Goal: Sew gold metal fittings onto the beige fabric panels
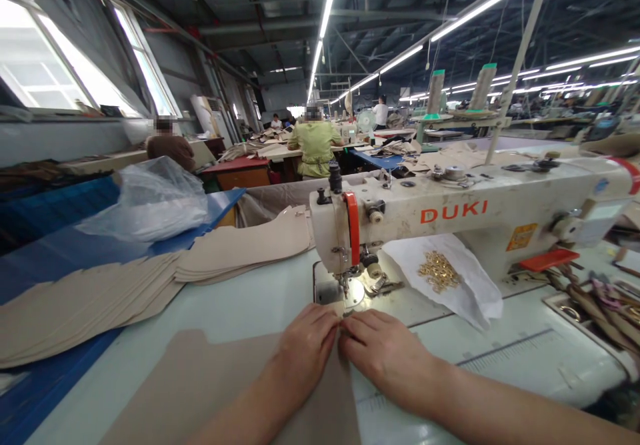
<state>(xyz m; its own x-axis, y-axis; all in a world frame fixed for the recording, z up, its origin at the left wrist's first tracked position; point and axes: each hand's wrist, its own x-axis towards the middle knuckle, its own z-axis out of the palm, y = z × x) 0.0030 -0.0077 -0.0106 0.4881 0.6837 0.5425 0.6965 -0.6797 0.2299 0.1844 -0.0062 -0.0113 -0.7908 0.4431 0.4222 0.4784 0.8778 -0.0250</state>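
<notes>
- Tan flat fabric panel (pixel 200 385), likely being aligned at white metal sewing machine (pixel 450 215).
- Left hand (pixel 306 345) and right hand (pixel 387 355) pinch its edge, fingertips together.
- Next move calls for feeding it straight.

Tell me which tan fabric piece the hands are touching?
The single tan fabric piece lying flat before the sewing machine: left hand and right hand touch it. The stacked pieces further left lie untouched.

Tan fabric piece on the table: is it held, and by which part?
Left hand and right hand rest on the tan fabric piece at its far edge, by the white sewing machine; pinching or pressing cannot be told.
</notes>
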